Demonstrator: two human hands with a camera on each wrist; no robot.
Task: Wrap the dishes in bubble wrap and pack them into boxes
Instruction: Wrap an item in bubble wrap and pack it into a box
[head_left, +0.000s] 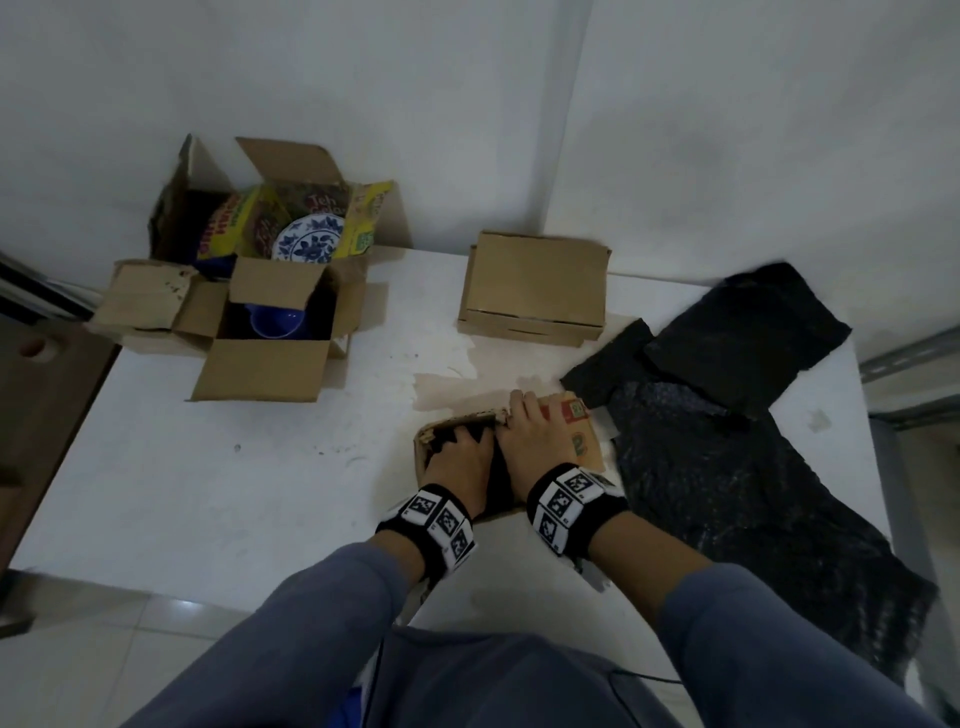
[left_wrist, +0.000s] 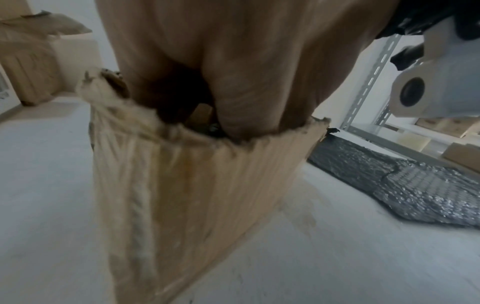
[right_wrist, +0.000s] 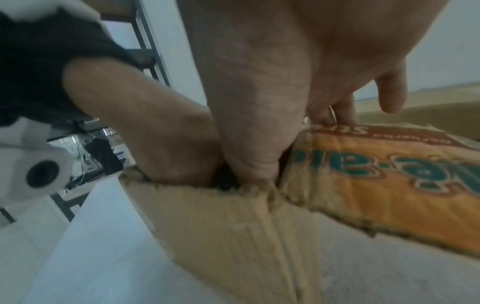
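Low in the centre of the frame, the left hand (head_left: 460, 457) presses a black-wrapped dish down into the box (head_left: 423, 441), directly under its grip, while the right hand (head_left: 535, 434) rests flat-fingered on the printed flap (head_left: 576, 421) alongside.

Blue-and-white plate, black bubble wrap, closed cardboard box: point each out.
blue-and-white plate (head_left: 309, 240), head view, its patterned face.
black bubble wrap (head_left: 727, 483), head view, middle of the sheet.
closed cardboard box (head_left: 537, 278), head view, its top.
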